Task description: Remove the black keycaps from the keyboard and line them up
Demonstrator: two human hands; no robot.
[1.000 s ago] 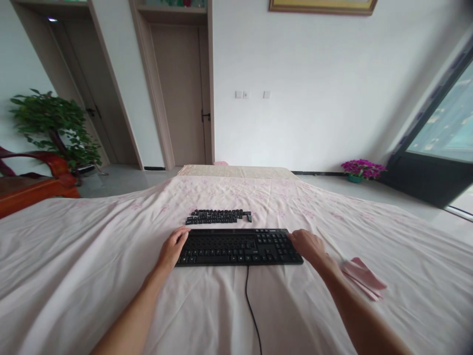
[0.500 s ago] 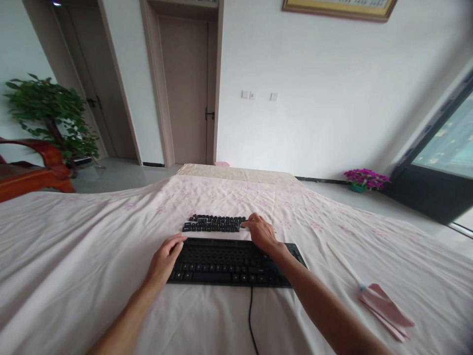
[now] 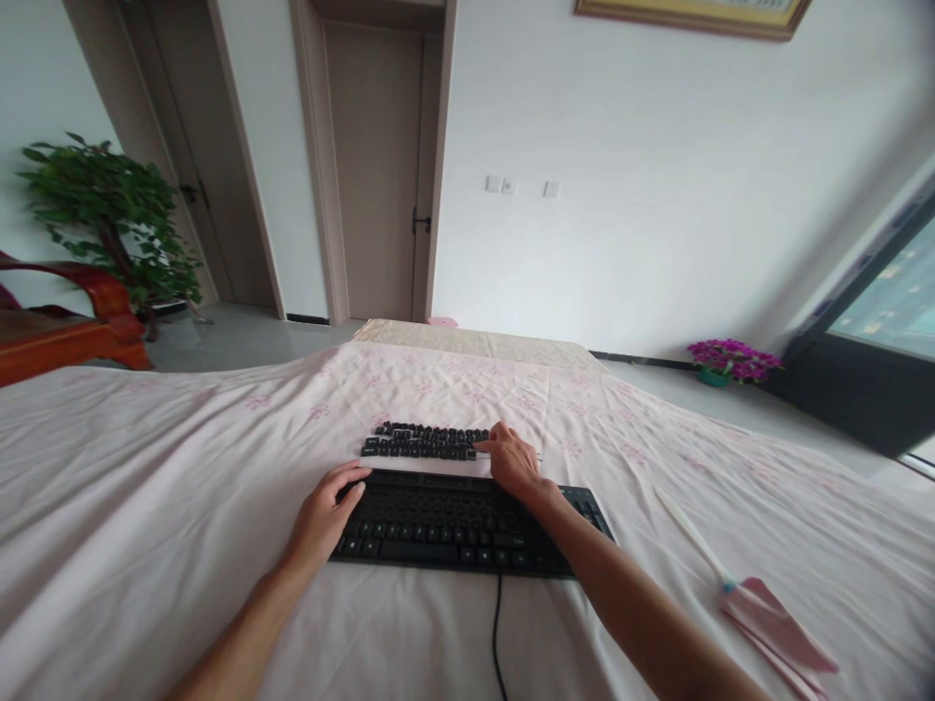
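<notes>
A black keyboard (image 3: 430, 551) lies flat on the pink-patterned cloth in front of me, several of its upper rows looking bare of keycaps. My left hand (image 3: 328, 501) grips its upper left corner, thumb and fingers at the edge. Just beyond the keyboard, loose black keycaps (image 3: 420, 443) lie in rows. My right hand (image 3: 515, 460) reaches over the keyboard to the right end of these rows. Its fingers are bent, one digit touching the near row; whatever they may hold is too small or hidden. My right forearm covers part of the keyboard's right side.
A cable (image 3: 497, 633) runs from the keyboard towards me. To the right lies a white stick with a pink flap (image 3: 778, 623), like a fly swatter. Beyond the cloth (image 3: 219, 467) stand a wooden chair (image 3: 88, 316), a leafy plant (image 3: 109, 209) and purple flowers (image 3: 734, 358).
My right hand has shifted slightly left along the near row of keycaps. My left hand stays at the keyboard's corner. The whole view has turned slightly.
</notes>
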